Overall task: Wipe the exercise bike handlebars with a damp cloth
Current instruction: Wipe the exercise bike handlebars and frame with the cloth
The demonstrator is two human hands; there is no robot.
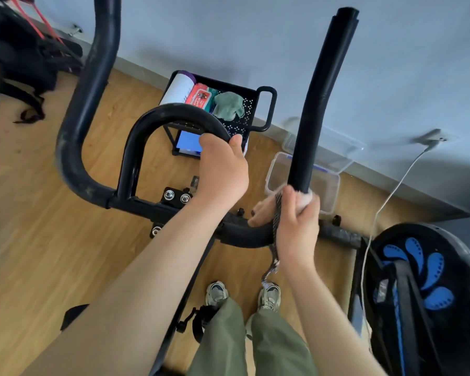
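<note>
Bare forearms are reaching up from the bottom edge. Left hand (223, 169) is curling over the smooth looped bar (174, 111), fingers wrapped on it. Right hand (296, 221) is gripping a pale fluffy cloth (266, 210) bunched around the base of the upright foam-covered handlebar (318, 104); a dark woven strip is dangling from the fist. Beyond, a perforated black cart (244, 115) is holding a crumpled green rag (228, 104) on the wood floor (38, 213).
</note>
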